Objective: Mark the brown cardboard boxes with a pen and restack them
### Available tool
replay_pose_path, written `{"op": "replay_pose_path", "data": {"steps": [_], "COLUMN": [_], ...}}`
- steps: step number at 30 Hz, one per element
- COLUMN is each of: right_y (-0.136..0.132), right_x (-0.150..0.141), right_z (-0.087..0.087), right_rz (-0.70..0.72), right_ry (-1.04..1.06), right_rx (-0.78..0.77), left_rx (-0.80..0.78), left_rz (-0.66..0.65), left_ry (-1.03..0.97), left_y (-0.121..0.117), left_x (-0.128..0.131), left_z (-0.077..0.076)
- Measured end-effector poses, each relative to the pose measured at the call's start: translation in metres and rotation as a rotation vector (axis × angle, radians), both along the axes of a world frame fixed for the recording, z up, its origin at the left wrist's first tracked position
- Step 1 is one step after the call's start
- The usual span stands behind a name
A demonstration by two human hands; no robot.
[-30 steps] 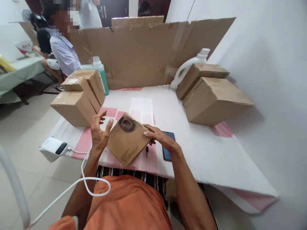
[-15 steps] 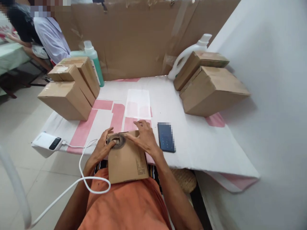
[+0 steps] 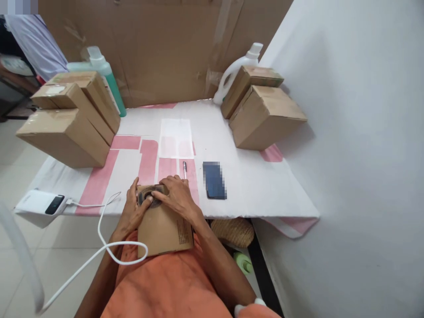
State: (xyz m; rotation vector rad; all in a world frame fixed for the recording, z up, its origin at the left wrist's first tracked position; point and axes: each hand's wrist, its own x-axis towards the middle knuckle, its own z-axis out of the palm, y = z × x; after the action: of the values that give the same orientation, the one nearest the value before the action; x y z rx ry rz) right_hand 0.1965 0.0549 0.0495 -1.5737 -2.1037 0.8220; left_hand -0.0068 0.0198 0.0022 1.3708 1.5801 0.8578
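A flat brown cardboard box (image 3: 162,232) rests on my lap, tilted against the table's front edge. Near its top is a dark round patch (image 3: 145,197); I cannot tell if it is printed or a separate piece. My left hand (image 3: 132,212) grips the box's left side, its thumb lying on the patch. Over the top edge curl the fingers of my right hand (image 3: 180,196), and that thumb meets the left one at the patch's centre. Small print runs along the box's lower right. Just beyond my right fingers lies a pen (image 3: 184,168).
A phone (image 3: 214,181) and a white sheet (image 3: 175,137) lie on the table. Boxes (image 3: 66,132) and a green bottle (image 3: 114,90) stand left, more boxes (image 3: 265,117) and a white jug (image 3: 228,75) right. A white cable (image 3: 102,229) loops from a power bank (image 3: 36,201) across my left forearm.
My right hand has come down onto the box's top edge, its thumb now on the round patch. The pen has come into sight. The view has swung to the right.
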Motion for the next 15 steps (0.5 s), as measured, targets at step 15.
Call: {"op": "replay_pose_path", "data": {"steps": [15], "right_y": [0.018], "right_x": [0.07], "right_z": [-0.045], "right_rz": [-0.529], "right_ry": [0.051], "right_rx": [-0.192], "left_rx": [-0.091], "left_rz": [-0.246], "left_ry": [-0.122], "left_y": [-0.007], "left_x": [-0.006], "left_z": [0.018]}}
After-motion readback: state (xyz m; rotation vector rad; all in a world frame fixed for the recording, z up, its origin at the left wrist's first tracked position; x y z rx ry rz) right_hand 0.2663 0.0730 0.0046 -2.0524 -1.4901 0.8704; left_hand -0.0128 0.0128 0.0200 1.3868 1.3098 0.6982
